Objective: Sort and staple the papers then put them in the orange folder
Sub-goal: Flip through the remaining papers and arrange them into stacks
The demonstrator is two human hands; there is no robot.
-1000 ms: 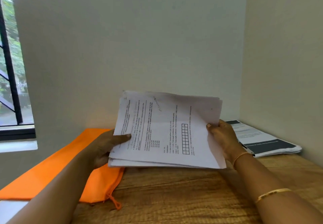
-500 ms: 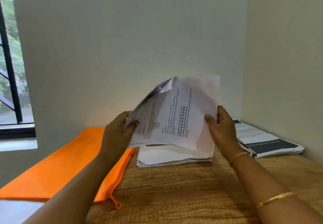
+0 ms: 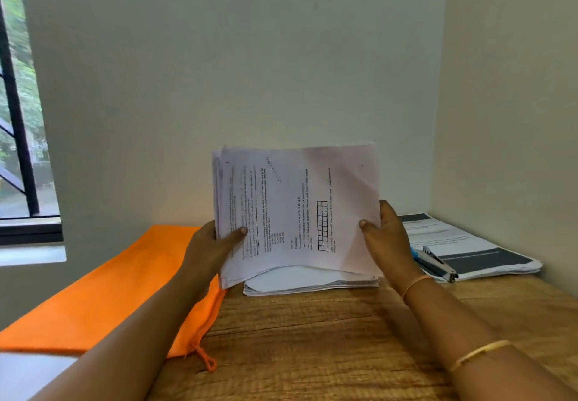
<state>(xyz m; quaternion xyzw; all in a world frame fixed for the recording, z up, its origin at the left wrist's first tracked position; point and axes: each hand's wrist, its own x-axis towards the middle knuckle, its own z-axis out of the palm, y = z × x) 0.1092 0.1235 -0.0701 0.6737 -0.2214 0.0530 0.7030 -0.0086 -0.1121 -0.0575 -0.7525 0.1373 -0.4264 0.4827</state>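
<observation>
Clock directions taken from the stack [image 3: 312,284], which lies flat on the bench [image 3: 312,353] near the back wall. Held sheaf [image 3: 300,212] stands near upright directly above the stack, with its lower edge over the stack's top sheet; can't tell if they touch. Left hand [image 3: 209,244] grips the sheaf's 9 o'clock edge, right hand [image 3: 387,238] its 3 o'clock edge. Folder [image 3: 109,291] lies flat at 9 o'clock, its near edge just beside the stack, and runs back toward 7 o'clock, zip pull [image 3: 206,360] at the 7 o'clock end. Printed pile [image 3: 484,250] sits at 3 o'clock in the wall corner, with the stapler [image 3: 438,263] lying on its near-left edge. Window [image 3: 18,119] is far out at 10 o'clock.
</observation>
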